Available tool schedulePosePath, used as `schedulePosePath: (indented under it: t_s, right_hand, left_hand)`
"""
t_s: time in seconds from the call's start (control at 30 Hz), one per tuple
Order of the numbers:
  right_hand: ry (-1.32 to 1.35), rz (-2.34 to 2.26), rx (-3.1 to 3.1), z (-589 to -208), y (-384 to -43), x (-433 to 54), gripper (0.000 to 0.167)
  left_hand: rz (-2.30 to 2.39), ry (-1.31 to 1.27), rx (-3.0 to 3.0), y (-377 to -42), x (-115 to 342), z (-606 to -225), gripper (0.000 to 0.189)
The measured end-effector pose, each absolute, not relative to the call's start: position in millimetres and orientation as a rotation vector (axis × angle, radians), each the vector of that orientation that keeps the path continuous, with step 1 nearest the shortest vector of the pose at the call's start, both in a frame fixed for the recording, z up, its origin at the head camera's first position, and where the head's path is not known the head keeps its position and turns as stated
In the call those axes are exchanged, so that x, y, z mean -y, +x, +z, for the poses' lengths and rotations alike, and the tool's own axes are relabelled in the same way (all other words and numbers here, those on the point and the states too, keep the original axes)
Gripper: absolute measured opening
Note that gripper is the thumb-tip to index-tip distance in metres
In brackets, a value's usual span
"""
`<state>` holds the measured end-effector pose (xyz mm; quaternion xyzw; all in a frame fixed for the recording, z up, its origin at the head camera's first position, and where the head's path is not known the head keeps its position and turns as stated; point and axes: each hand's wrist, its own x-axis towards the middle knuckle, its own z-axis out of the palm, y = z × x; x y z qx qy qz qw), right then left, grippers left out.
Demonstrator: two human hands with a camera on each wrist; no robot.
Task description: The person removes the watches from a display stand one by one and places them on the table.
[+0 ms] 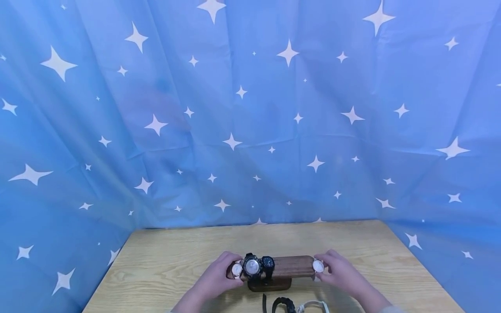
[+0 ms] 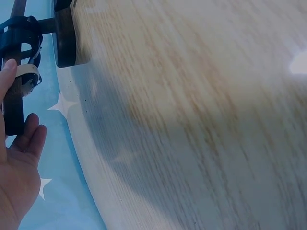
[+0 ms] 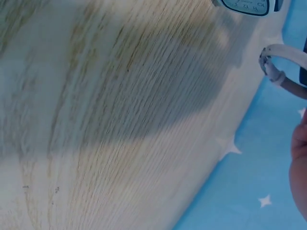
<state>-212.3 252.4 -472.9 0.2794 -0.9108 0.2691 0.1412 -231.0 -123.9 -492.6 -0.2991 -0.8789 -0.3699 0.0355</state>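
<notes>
A dark wooden watch stand (image 1: 291,266) has a horizontal bar above a small base (image 1: 270,285). My left hand (image 1: 219,276) grips the bar's left end, around a white-faced wristwatch (image 1: 236,270). Beside that one, a chunky black watch (image 1: 252,266) and a square black watch (image 1: 268,262) are strapped on the bar. At the right end, my right hand (image 1: 342,274) pinches another white-faced wristwatch (image 1: 318,265) between thumb and fingers. Its pale strap (image 3: 283,50) loops below the bar in the right wrist view, where most of that hand (image 3: 298,167) is cut off.
In front of the stand, a black watch (image 1: 288,304) and a white-strapped watch (image 1: 322,304) lie on the wooden table (image 1: 176,248), cut by the frame's bottom edge. A blue curtain with white stars (image 1: 250,108) hangs behind and along both sides.
</notes>
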Motion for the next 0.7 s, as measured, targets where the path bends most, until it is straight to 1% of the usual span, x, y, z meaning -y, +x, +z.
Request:
schedulePosePath:
  t_s: [0.17,0.23,0.4,0.7]
  right_hand:
    - [0.788,0.757,2.697,-473.6,-211.2,-250.3,0.043]
    - [0.793,0.731,2.707,-474.2,-211.1,-250.0,0.042]
    - [0.839,0.638,2.606,-476.8,-210.6,-251.1,0.034]
    - [0.878,0.590,2.495,-472.6,-205.4,-255.9,0.029]
  left_hand:
    - [-1.144,-0.913,2.704,-230.5,124.1,-493.5,0.053]
    - [-1.142,-0.911,2.707,-230.8,124.1,-493.8,0.053]
    - [-1.125,-0.910,2.708,-231.6,124.8,-494.9,0.054]
    - [-1.120,-0.915,2.709,-234.1,125.0,-495.9,0.053]
